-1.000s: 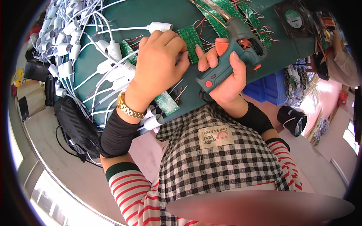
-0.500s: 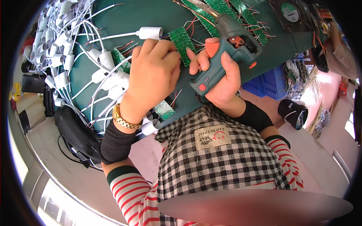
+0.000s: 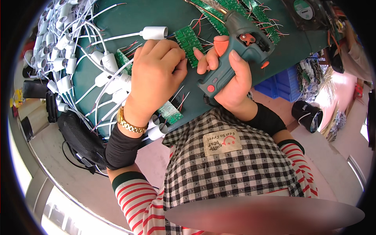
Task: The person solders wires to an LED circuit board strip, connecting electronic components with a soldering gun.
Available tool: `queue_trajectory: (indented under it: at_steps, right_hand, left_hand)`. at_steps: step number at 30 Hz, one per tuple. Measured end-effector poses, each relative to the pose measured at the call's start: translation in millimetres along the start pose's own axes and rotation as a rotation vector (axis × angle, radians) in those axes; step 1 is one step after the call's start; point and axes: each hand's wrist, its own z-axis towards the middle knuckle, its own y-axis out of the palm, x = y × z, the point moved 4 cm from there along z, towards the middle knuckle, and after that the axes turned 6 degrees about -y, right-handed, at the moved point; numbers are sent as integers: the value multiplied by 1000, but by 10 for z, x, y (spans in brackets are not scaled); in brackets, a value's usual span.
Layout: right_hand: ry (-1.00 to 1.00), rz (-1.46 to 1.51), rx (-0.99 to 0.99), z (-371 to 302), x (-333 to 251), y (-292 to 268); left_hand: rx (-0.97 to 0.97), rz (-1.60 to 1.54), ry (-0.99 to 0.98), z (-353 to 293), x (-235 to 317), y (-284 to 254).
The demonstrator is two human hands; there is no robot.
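My right hand (image 3: 237, 84) is wrapped around the grip of a dark green soldering gun (image 3: 228, 64) with an orange trigger. Its metal tip points to the far edge of the green work surface. My left hand (image 3: 156, 74) is closed, fingers curled and pressed together, beside a green circuit board panel (image 3: 187, 44). Whatever lies between those fingertips is hidden. Just beyond its knuckles is a white lamp socket (image 3: 155, 33) with a white cable. A smaller board piece (image 3: 170, 112) with thin wires lies below the left hand, next to white sockets (image 3: 158, 131).
A large heap of white sockets and cables (image 3: 64, 51) fills the left side. More wired circuit boards (image 3: 235, 9) lie at the back, near a black fan (image 3: 303, 11). A blue crate (image 3: 280, 84) stands beyond the right edge. A black bag (image 3: 80, 135) sits at the lower left.
My left hand has shifted slightly left and nearer to me, its thumb now showing beside the curled fingers. My right hand keeps hold of the soldering gun, almost unmoved.
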Motion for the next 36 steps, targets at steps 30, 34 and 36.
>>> queue_trajectory:
  at_steps: [30, 34, 36]
  right_hand:
    - [-69, -88, -36, -38, -20, 12]
    - [-123, -98, -69, -167, -188, -77]
    - [-29, -135, -138, -282, -301, -156]
  left_hand:
    - [75, 80, -143, 12, 32, 82]
    - [80, 71, -128, 13, 6, 100]
    - [89, 74, -130, -1, -4, 91]
